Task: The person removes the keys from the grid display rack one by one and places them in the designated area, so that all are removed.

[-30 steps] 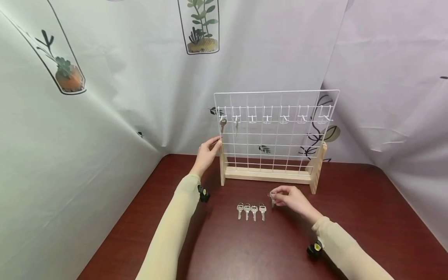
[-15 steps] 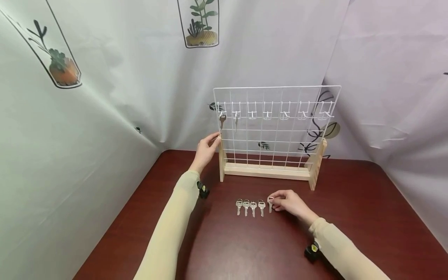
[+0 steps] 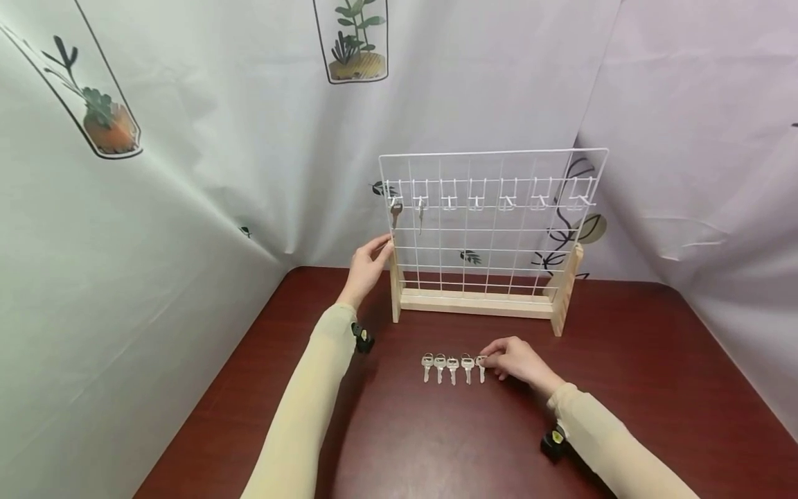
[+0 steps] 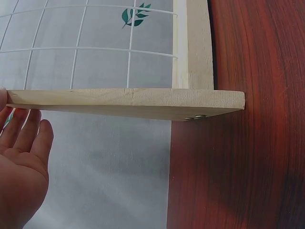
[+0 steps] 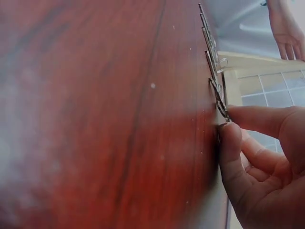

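My left hand (image 3: 366, 267) holds the top of the left wooden upright (image 4: 128, 98) of a white wire grid rack (image 3: 476, 249); in the left wrist view its fingers lie along one side and the thumb is mostly cut off. Low over the table, my right hand (image 3: 514, 360) pinches the ring end of a silver key (image 3: 482, 375) between thumb and forefinger. That key is at the right end of a row of several silver keys (image 3: 452, 371), close beside its neighbour (image 3: 467, 370). In the right wrist view the pinched key (image 5: 217, 95) is seen nearly edge-on.
Several white hooks (image 3: 476, 202) line the upper grid. A brownish-looking key (image 3: 395, 213) hangs from the leftmost hook and another key (image 3: 420, 218) from the second. The rack stands on a dark red table (image 3: 399, 430), with a printed white curtain (image 3: 249, 138) behind and at the sides.
My right hand has brought the key down and left, to the right end of the row. The left hand keeps its hold on the upright. The head view has tilted slightly down.
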Available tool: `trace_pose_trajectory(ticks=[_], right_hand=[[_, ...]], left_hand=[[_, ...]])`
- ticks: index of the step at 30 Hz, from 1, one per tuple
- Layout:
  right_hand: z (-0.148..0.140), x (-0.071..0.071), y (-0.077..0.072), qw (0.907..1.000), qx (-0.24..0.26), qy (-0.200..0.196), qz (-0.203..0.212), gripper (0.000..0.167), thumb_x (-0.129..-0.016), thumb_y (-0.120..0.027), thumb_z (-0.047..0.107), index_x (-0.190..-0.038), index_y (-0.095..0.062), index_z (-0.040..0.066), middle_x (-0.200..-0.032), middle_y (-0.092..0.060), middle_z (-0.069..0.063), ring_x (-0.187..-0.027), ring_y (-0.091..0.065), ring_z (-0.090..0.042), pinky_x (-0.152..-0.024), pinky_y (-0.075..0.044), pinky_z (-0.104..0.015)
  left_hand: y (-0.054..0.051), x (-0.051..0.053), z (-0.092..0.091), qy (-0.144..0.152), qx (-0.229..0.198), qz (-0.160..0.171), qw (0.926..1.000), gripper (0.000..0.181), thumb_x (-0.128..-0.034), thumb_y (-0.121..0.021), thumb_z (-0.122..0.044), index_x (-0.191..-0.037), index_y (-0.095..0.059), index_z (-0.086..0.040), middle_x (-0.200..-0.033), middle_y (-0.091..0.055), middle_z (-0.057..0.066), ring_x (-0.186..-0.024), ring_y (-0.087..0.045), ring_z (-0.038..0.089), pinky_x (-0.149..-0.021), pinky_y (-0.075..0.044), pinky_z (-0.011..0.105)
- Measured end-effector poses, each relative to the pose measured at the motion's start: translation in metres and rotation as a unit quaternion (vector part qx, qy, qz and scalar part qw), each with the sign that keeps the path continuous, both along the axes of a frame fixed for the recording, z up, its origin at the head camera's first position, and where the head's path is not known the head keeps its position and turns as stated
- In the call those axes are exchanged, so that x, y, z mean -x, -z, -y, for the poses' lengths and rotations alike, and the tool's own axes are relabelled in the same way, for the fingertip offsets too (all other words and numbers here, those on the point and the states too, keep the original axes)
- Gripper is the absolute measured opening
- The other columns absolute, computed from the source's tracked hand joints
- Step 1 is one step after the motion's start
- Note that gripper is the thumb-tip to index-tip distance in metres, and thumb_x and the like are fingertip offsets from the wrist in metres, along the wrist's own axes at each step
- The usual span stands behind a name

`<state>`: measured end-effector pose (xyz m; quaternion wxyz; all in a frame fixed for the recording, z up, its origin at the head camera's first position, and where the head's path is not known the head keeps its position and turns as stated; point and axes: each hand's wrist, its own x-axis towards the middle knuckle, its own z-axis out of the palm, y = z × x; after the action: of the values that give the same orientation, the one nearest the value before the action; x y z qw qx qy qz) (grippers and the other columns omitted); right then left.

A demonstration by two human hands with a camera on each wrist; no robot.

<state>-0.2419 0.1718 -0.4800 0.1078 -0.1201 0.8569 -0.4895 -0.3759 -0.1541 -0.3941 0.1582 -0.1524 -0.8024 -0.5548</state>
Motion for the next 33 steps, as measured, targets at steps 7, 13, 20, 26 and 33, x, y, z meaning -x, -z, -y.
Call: trace_pose_trajectory(ticks=[7, 13, 20, 26, 33], right_hand=[[0.0035, 0.0016, -0.002, 0.9995, -0.025, 0.016, -0.002, 0.012, -0.084, -0.078, 0.008, -0.091, -0.074, 0.0, -0.07, -0.067, -0.002, -0.057, -0.058, -0.014, -0.051, -0.055, -0.03], [0.0052, -0.0002, -0.0019, 0.999, -0.041, 0.019, -0.005, 0.01, -0.083, -0.078, 0.008, -0.089, -0.074, 0.002, -0.067, -0.065, -0.001, -0.055, -0.057, -0.014, -0.05, -0.055, -0.031], [0.0049, -0.0004, -0.0012, 0.999, -0.043, 0.011, -0.004, 0.01, -0.083, -0.079, 0.008, -0.089, -0.073, 0.003, -0.068, -0.065, -0.001, -0.056, -0.057, -0.014, -0.051, -0.056, -0.031], [0.0038, 0.0005, -0.0016, 0.9992, -0.04, 0.0, -0.004, 0.012, -0.084, -0.079, 0.009, -0.09, -0.072, 0.001, -0.071, -0.066, -0.001, -0.057, -0.058, -0.014, -0.053, -0.057, -0.031], [-0.0001, 0.0006, -0.0018, 0.9997, -0.011, -0.024, 0.003, 0.017, -0.084, -0.078, 0.009, -0.094, -0.072, -0.003, -0.073, -0.066, -0.002, -0.059, -0.06, -0.013, -0.054, -0.059, -0.03]], left_hand=[[-0.0054, -0.0026, -0.0012, 0.004, -0.007, -0.002, 1.0, 0.042, -0.1034, -0.061, -0.028, -0.138, -0.062, -0.005, -0.136, -0.064, 0.012, -0.126, -0.059, 0.026, -0.108, -0.047, 0.041], [-0.0003, -0.0009, -0.0003, -0.004, -0.001, 0.001, 1.0, 0.042, -0.1029, -0.061, -0.031, -0.138, -0.062, -0.008, -0.135, -0.064, 0.01, -0.125, -0.06, 0.025, -0.107, -0.048, 0.041], [0.0017, -0.0011, 0.0001, 0.002, -0.011, 0.001, 0.9999, 0.041, -0.1029, -0.061, -0.03, -0.138, -0.063, -0.008, -0.136, -0.063, 0.011, -0.126, -0.059, 0.026, -0.108, -0.047, 0.042], [0.0013, -0.0001, 0.0003, 0.004, -0.014, -0.003, 0.9999, 0.041, -0.1028, -0.062, -0.029, -0.138, -0.063, -0.007, -0.135, -0.064, 0.012, -0.126, -0.06, 0.026, -0.108, -0.047, 0.042], [-0.0001, -0.002, 0.0, 0.007, -0.014, -0.005, 0.9999, 0.043, -0.1026, -0.062, -0.029, -0.139, -0.062, -0.006, -0.135, -0.064, 0.014, -0.124, -0.06, 0.027, -0.107, -0.048, 0.042]])
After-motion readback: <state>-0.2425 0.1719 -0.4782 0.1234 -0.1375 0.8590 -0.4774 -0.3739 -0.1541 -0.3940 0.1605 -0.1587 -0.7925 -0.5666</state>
